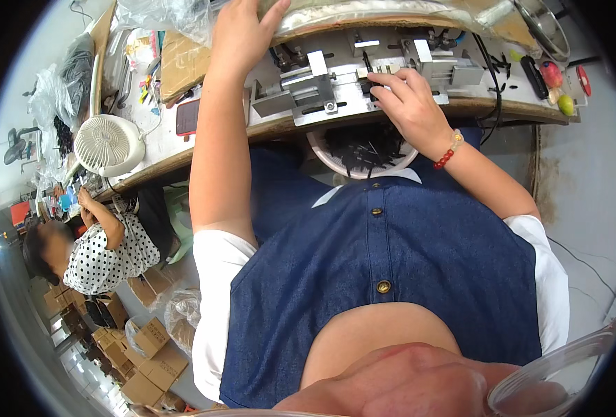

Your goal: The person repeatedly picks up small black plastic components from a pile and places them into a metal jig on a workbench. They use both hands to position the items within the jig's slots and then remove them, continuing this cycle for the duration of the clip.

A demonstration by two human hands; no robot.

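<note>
Small black part (372, 85) sits on the metal jig (335, 80), pinched by the right hand (408, 104) mid-placement; left hand (242, 31) rests spread above; next, careful seating seems needed

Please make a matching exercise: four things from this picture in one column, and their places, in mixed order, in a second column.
1. small white fan
2. round basket of black parts
3. left hand
4. right hand

a. on the metal jig, fingers at its middle
b. bench, far left
c. under the bench edge, by the lap
d. stretched to the bench's far side

Pairs: 1-b, 2-c, 3-d, 4-a
</note>
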